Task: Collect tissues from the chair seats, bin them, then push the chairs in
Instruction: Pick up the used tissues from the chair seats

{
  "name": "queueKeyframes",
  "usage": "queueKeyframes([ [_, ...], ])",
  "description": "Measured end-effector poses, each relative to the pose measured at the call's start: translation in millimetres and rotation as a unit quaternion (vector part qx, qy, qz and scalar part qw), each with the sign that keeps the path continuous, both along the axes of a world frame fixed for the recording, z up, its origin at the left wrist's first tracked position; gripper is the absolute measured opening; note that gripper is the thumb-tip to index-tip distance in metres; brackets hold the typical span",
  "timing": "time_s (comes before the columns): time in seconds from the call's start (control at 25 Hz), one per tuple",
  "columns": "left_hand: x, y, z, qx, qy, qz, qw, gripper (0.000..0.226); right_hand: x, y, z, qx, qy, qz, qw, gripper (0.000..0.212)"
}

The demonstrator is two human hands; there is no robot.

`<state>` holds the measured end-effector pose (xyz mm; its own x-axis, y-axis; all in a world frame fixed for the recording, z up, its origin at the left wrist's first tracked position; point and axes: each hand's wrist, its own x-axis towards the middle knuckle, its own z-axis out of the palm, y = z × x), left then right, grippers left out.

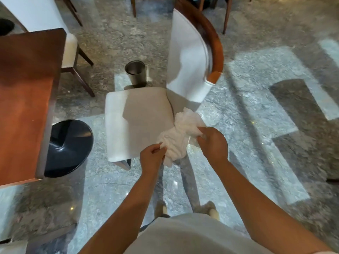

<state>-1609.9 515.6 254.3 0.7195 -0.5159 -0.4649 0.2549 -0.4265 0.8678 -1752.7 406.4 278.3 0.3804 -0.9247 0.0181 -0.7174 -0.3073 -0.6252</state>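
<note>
Nearest are the two forearms, reaching forward. The left hand [151, 158] pinches one end of the crumpled tissues [180, 136]; the right hand [212, 143] has its grip clamped on the other end. The bundle hangs between both grips, above the near right corner of the chair seat [135, 121]. To do this step well, I think the loose ends should be gathered into one tight ball, so nothing falls. Beyond the grips, past the seat, the metal bin [135, 72] stands open on the floor.

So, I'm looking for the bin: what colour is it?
The bin is silver-grey metal, seen in the head view beyond the chair seat.
</note>
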Motion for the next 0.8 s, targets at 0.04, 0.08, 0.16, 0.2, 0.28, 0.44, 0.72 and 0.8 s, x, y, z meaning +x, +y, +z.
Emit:
queueKeyframes([
  [0.04, -17, -5, 2, -0.008, -0.003, -0.007, 1.000, 0.021, -20, -4, 3, 0.000, 0.001, -0.004, 1.000, 0.034],
  [0.08, -34, -12, 4, -0.015, -0.005, -0.010, 1.000, 0.022, -39, -9, 5, -0.001, 0.006, -0.006, 1.000, 0.034],
  [0.16, -70, -31, 5, -0.018, -0.011, -0.014, 1.000, 0.021, -80, -24, 9, -0.006, 0.015, -0.012, 1.000, 0.034],
  [0.2, -89, -43, 3, -0.012, -0.015, -0.013, 1.000, 0.021, -101, -34, 12, -0.008, 0.021, -0.013, 1.000, 0.034],
  [0.28, -133, -71, 4, -0.011, -0.009, -0.004, 1.000, 0.020, -146, -62, 20, -0.018, 0.040, -0.009, 0.999, 0.033],
  [0.44, -200, -129, 8, -0.036, 0.018, -0.003, 0.999, 0.012, -206, -120, 31, -0.051, 0.030, -0.026, 0.998, 0.033],
  [0.72, -233, -241, 8, -0.059, 0.006, 0.011, 0.998, 0.010, -231, -228, 15, -0.082, -0.005, -0.022, 0.996, 0.028],
  [0.8, -230, -285, 6, -0.069, 0.010, 0.020, 0.997, 0.009, -225, -275, 16, -0.053, -0.004, -0.023, 0.998, 0.028],
])
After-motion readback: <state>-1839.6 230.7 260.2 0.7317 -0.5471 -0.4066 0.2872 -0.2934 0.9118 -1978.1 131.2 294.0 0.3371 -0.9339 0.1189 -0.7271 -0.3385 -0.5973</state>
